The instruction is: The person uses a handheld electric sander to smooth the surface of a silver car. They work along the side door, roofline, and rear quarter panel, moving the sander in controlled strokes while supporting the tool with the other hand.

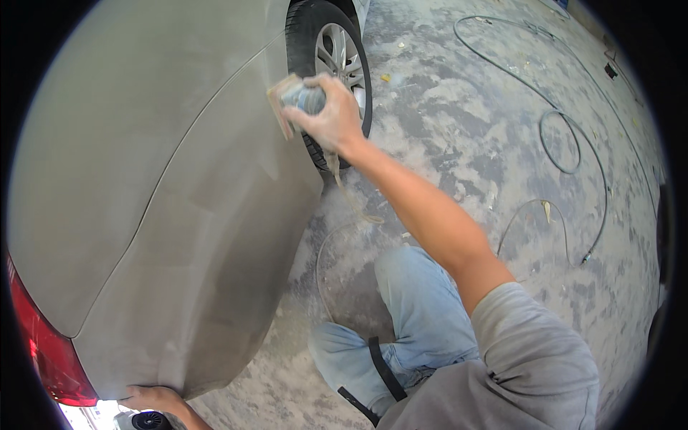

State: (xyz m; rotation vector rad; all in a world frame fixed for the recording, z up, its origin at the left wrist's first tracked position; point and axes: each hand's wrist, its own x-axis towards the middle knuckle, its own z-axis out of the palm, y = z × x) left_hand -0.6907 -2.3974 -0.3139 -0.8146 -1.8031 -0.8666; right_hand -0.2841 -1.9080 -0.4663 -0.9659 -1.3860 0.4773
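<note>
Head view: sander [307, 100] inside right hand [339, 120] (blurred).

Mottled grey floor [444, 129], dusty; on it looped hose [561, 112], thinner tube [534, 201], small yellow scrap [385, 77].

Grey-beige bumper [193, 265], red taillight [51, 351]

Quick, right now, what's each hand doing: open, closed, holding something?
Left hand: at the lower edge of the matte grey-beige car bumper; open or closed cannot be told.
Right hand: closed around a blue-grey, round-bodied sander.
</note>
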